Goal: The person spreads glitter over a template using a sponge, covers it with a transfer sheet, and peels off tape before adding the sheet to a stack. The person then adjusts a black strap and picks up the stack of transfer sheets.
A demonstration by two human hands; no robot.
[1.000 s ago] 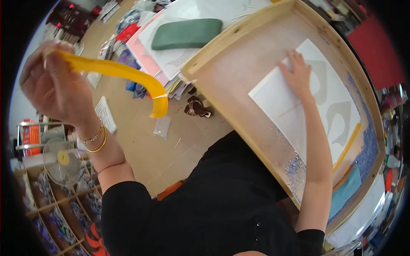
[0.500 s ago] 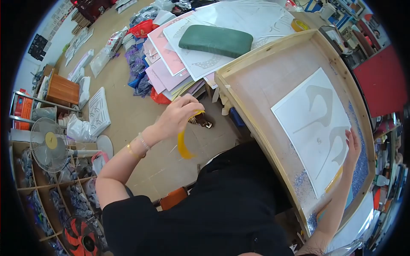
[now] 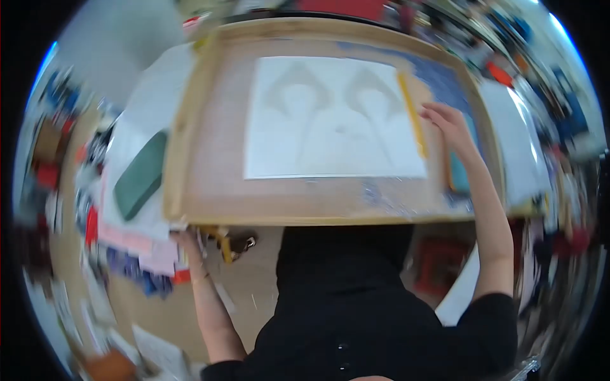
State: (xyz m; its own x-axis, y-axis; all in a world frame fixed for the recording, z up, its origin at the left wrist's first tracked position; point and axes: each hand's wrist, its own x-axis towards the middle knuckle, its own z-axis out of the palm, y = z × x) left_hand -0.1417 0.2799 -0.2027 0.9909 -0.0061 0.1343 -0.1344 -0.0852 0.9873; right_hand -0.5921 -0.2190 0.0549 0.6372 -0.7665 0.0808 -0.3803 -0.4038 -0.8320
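A white sheet with two grey curved, tapering shapes lies flat inside a shallow wooden-rimmed tray. A yellow strip runs along the sheet's right edge. Just right of that strip is my right hand, fingers bent and a little apart, with nothing visible in them. My left hand is low at the tray's near left corner, beside hanging yellow strips. Blur and the corner hide its fingertips, so whether it holds anything is unclear.
A green padded block rests on papers left of the tray. Blue glitter-like bits spread along the tray's right side, near a blue flat piece. Pink sheets stick out below the papers. A shoe shows on the floor.
My view has turned toward the tray, which now faces me squarely. My left hand, which held a dangling yellow strip, is now at the tray's near left corner.
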